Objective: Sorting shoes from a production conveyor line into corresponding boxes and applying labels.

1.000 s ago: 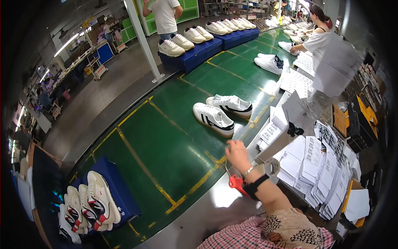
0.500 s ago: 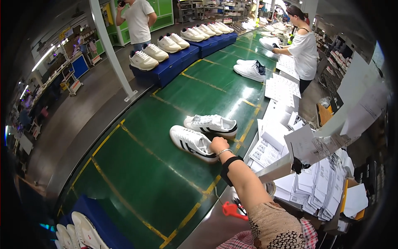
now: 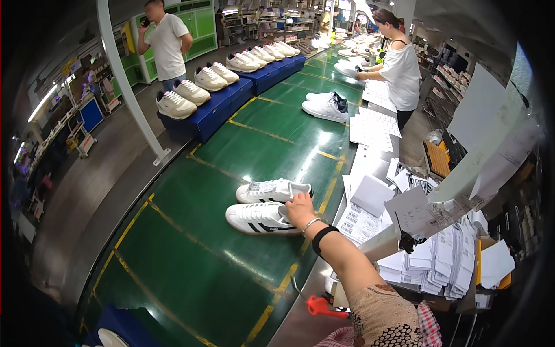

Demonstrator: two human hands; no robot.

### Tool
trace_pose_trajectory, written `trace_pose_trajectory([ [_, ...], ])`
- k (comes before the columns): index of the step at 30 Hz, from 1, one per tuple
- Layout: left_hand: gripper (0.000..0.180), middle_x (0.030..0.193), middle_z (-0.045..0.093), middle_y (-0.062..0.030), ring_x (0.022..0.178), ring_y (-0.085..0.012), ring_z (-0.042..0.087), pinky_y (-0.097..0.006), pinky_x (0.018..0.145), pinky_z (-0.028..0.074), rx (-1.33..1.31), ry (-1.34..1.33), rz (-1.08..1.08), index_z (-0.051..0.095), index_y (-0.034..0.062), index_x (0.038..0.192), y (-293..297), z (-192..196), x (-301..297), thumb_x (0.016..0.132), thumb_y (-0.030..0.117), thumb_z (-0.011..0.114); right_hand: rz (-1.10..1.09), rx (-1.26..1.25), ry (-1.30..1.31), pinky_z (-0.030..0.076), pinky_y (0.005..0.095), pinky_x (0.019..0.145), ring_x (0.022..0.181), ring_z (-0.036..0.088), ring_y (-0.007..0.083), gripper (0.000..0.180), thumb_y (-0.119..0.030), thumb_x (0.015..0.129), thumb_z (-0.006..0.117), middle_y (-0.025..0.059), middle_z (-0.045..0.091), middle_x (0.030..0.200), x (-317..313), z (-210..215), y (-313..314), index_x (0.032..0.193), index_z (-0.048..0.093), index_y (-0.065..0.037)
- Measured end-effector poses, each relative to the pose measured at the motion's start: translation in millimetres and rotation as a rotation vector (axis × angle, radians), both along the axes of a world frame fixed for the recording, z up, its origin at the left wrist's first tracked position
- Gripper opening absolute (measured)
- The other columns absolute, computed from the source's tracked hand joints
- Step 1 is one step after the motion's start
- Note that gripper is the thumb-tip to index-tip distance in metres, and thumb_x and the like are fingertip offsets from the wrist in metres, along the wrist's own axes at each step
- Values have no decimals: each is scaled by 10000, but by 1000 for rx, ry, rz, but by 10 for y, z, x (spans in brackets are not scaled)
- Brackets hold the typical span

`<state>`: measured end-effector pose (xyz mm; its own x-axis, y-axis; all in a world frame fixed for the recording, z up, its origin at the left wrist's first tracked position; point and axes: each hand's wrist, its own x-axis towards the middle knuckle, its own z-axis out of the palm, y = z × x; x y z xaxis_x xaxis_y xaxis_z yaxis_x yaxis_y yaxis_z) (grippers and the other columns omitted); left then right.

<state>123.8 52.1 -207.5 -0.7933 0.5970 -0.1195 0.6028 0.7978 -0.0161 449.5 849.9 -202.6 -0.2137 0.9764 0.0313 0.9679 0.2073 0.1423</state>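
Two white sneakers with black side stripes lie side by side on the green conveyor belt, toes to the left. My right hand [image 3: 300, 210] is at the heel of the nearer sneaker [image 3: 254, 218], fingers bent over its collar and close to the farther sneaker [image 3: 269, 190]. The hand hides the nearer shoe's heel, and the fingertips are partly hidden. A bracelet and a black band circle my right wrist. My left hand is out of view.
Blue boxes [image 3: 217, 113] carrying cream sneakers line the belt's far left side. Another white pair [image 3: 325, 107] sits farther up the belt, near a co-worker [image 3: 400, 72]. Paper stacks [image 3: 442, 254], a post and a red-handled tool [image 3: 325, 306] are at right.
The nearer sneaker has turned to lie parallel with the other, and my right hand has moved with its heel. The whole view has shifted somewhat.
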Motion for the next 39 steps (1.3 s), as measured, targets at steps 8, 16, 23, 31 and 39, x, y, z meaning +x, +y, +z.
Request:
trace_pose_trajectory([
  [8,275,934,612,-150,825,-289,565,-399,773,450,98,-112,-26,620,56,945,631,-891,54,744,239,662,75,-284,-109,400,380,865,1051,528,271,270,-217,766,554,108,598,1045,-5,225,129,1017,649,-183],
  [16,282,941,613,-152,838,-285,567,-400,790,445,157,-220,-35,620,59,956,1145,-1495,111,747,243,662,159,-33,-58,342,462,906,1030,496,275,243,-222,709,575,83,596,988,-47,132,6,920,685,-174],
  [23,287,948,614,-154,848,-282,569,-400,804,440,235,-289,-42,620,61,965,1572,-1894,219,750,247,661,159,-8,-47,314,444,938,993,523,265,196,-226,744,541,86,608,966,-72,69,-78,852,695,-171],
  [31,294,956,615,-156,861,-277,571,-401,820,434,327,-322,-36,621,63,975,1803,-2094,216,753,251,661,196,-155,2,489,368,778,999,559,278,217,-181,791,524,98,646,955,-238,391,-156,877,703,-95],
  [39,300,964,615,-158,873,-273,573,-402,836,429,417,-366,3,621,66,985,1392,-2156,253,756,255,660,374,-2,114,444,400,762,909,558,280,182,-237,704,571,78,635,872,-765,1022,-887,786,694,-131],
])
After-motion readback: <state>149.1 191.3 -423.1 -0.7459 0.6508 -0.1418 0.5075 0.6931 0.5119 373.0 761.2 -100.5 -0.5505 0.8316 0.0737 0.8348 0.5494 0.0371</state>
